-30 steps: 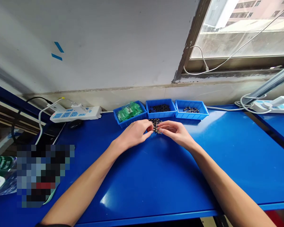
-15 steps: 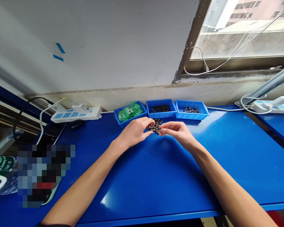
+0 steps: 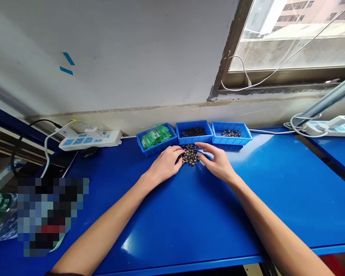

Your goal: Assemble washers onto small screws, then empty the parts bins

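A pile of small shiny metal pieces [image 3: 190, 156], dark and brassy, lies on the blue table; they are too small to name exactly. At its left edge, my left hand [image 3: 166, 163] curves with thumb and fingers apart, the fingertips touching the pieces. My right hand [image 3: 216, 161] is on the other side, thumb and fingers spread, its tips close to the pile's right edge. Neither hand visibly grips a piece. Just behind the pile stands a blue bin [image 3: 194, 141] of black screws.
Left of it, another blue bin [image 3: 161, 147] holds green bags; on the right, a third bin [image 3: 232, 142] holds small metal pieces. Power strips [image 3: 90, 141] sit at both sides against the wall. A bottle [image 3: 2, 218] and a blurred-out object are at the left.
Both hands have opened and moved apart. The right fingers, pinched together over the pieces before, are now spread to the right, and more of the pile shows.
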`<state>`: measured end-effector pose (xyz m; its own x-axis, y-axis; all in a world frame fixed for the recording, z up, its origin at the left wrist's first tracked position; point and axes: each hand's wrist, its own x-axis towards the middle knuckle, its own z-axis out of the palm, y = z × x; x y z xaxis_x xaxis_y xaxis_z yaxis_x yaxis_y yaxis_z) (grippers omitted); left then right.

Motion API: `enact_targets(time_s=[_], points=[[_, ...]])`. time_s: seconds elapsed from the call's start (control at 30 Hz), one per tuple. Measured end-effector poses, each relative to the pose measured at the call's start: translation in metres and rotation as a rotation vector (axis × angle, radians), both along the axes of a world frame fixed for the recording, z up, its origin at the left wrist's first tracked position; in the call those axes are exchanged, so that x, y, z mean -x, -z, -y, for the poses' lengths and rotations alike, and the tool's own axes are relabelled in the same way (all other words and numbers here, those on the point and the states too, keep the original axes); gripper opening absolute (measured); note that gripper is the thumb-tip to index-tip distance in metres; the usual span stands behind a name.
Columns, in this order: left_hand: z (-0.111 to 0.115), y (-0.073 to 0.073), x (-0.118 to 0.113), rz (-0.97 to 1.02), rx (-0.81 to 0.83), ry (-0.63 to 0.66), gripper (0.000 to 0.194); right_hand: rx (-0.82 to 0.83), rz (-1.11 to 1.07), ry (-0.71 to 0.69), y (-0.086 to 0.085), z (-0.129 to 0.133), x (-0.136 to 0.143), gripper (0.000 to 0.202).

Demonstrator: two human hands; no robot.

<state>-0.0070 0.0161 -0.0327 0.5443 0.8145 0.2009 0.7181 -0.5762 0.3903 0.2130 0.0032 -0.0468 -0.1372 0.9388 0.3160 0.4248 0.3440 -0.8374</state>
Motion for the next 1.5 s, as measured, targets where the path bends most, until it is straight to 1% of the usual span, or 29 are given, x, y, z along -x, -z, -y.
enact_targets(time_s=[0.07, 0.17, 0.27, 0.37, 0.4, 0.43, 0.5, 0.57, 0.6, 0.7, 0.8, 0.9, 1.0, 1.1, 1.17, 1.23, 1.27, 1.3, 1.37, 1.4, 1.43, 1.5], points=[[0.000, 0.002, -0.001, 0.030, -0.018, -0.024, 0.036, -0.051, 0.110, -0.046, 0.006, -0.001, 0.001, 0.041], [0.002, 0.007, -0.002, -0.010, -0.072, -0.064, 0.045, -0.101, 0.234, -0.115, 0.014, -0.001, 0.004, 0.045], [0.002, 0.011, -0.004, -0.029, -0.071, -0.005, 0.050, -0.150, 0.300, -0.127, 0.017, -0.001, 0.006, 0.045], [0.001, 0.010, -0.004, 0.027, -0.033, 0.078, 0.047, -0.193, 0.320, -0.107, 0.018, -0.002, 0.008, 0.043], [0.000, 0.009, -0.004, 0.048, -0.022, 0.086, 0.047, -0.199, 0.321, -0.097, 0.018, -0.002, 0.009, 0.042], [-0.001, 0.008, -0.002, 0.060, -0.018, 0.075, 0.046, -0.204, 0.324, -0.091, 0.017, -0.002, 0.009, 0.042], [-0.004, 0.006, 0.001, 0.049, -0.034, -0.001, 0.045, -0.216, 0.355, -0.095, 0.016, -0.002, 0.011, 0.041], [-0.006, 0.006, 0.005, -0.006, -0.059, -0.088, 0.045, -0.233, 0.433, -0.117, 0.015, -0.002, 0.014, 0.041], [-0.007, 0.006, 0.008, -0.038, -0.066, -0.109, 0.045, -0.241, 0.482, -0.128, 0.015, -0.001, 0.016, 0.041], [-0.008, 0.005, 0.012, -0.087, -0.072, -0.081, 0.050, -0.269, 0.584, -0.147, 0.014, 0.000, 0.020, 0.043], [-0.009, 0.004, 0.012, -0.066, -0.050, -0.032, 0.046, -0.306, 0.547, -0.150, 0.012, 0.000, 0.020, 0.040], [-0.011, 0.002, 0.012, -0.046, 0.011, -0.021, 0.038, -0.322, 0.477, -0.125, 0.011, -0.001, 0.017, 0.038], [-0.014, -0.003, 0.014, -0.021, 0.070, -0.001, 0.036, -0.303, 0.519, -0.153, 0.011, 0.000, 0.017, 0.042], [-0.014, -0.013, 0.020, -0.004, 0.149, 0.052, 0.033, -0.268, 0.577, -0.214, 0.010, 0.000, 0.019, 0.044], [-0.013, -0.023, 0.025, -0.023, 0.218, 0.075, 0.031, -0.257, 0.551, -0.235, 0.009, 0.000, 0.019, 0.042], [-0.010, -0.032, 0.030, -0.076, 0.295, 0.068, 0.030, -0.255, 0.484, -0.230, 0.008, 0.000, 0.018, 0.039], [-0.009, -0.035, 0.031, -0.106, 0.331, 0.069, 0.036, -0.257, 0.445, -0.213, 0.008, 0.000, 0.018, 0.039], [-0.008, -0.037, 0.032, -0.131, 0.360, 0.068, 0.048, -0.258, 0.407, -0.188, 0.008, 0.000, 0.017, 0.038], [-0.006, -0.036, 0.031, -0.159, 0.401, 0.059, 0.072, -0.256, 0.342, -0.120, 0.007, 0.000, 0.015, 0.036], [-0.005, -0.034, 0.029, -0.157, 0.413, 0.047, 0.077, -0.257, 0.317, -0.077, 0.006, 0.000, 0.014, 0.035], [-0.005, -0.031, 0.027, -0.145, 0.422, 0.033, 0.075, -0.258, 0.299, -0.030, 0.005, 0.000, 0.012, 0.033], [-0.006, -0.025, 0.024, -0.097, 0.433, 0.021, 0.060, -0.258, 0.276, 0.059, 0.002, 0.001, 0.007, 0.028]])
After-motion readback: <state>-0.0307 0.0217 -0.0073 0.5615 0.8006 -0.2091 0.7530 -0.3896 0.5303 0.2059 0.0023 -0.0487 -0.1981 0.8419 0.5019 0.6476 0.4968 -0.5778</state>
